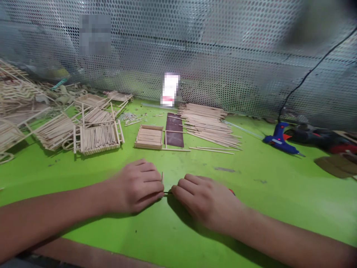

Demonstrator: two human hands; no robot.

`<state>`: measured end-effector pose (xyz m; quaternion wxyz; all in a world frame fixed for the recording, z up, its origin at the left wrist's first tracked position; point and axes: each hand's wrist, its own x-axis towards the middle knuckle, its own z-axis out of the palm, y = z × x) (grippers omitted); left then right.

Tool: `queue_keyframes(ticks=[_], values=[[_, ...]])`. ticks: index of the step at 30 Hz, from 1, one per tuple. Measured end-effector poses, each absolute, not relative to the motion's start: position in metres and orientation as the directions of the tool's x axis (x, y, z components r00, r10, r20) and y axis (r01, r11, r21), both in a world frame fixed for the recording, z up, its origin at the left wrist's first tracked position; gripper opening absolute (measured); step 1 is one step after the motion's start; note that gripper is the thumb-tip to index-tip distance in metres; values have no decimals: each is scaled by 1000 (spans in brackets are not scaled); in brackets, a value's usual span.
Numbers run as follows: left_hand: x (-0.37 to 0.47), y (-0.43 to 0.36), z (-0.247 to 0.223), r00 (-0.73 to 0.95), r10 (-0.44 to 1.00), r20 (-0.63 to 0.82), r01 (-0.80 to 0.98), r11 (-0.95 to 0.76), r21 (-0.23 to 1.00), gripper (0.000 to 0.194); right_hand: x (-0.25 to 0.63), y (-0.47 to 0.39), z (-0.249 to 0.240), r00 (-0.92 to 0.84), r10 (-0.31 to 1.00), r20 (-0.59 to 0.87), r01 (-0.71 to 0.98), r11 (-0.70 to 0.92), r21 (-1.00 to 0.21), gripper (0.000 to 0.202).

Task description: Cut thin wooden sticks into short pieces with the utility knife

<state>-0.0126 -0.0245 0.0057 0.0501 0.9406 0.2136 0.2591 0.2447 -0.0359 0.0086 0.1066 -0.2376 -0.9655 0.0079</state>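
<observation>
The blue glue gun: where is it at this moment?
In the head view, the blue glue gun is on the right side of the green table, to the right of the stick pile.

Green tabletop (156,238) under the hands (139,186); beyond them, tan sticks (208,121), brown strip (175,140), silver dotted mesh (237,70); rightward, blue glue gun (279,139).

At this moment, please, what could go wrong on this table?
The thin dark rod between the right hand and left hand could slip and prick a finger. The short stick by the left hand might snap. The glue gun shows a red glow, so its nozzle may be hot.
</observation>
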Motion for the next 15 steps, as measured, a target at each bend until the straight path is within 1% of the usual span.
queue_keyframes(ticks=[4,11,15], values=[[-9,-25,6,788,405,463,346,-914,211,27,246,-37,8,-869,462,178,459,886,-63,8],[-8,-24,2,780,408,475,375,-912,167,27,244,-36,12,-880,454,138,454,890,-34,17],[-15,-25,2,774,416,478,378,-909,179,28,236,-34,12,-886,452,104,451,892,-37,16]])
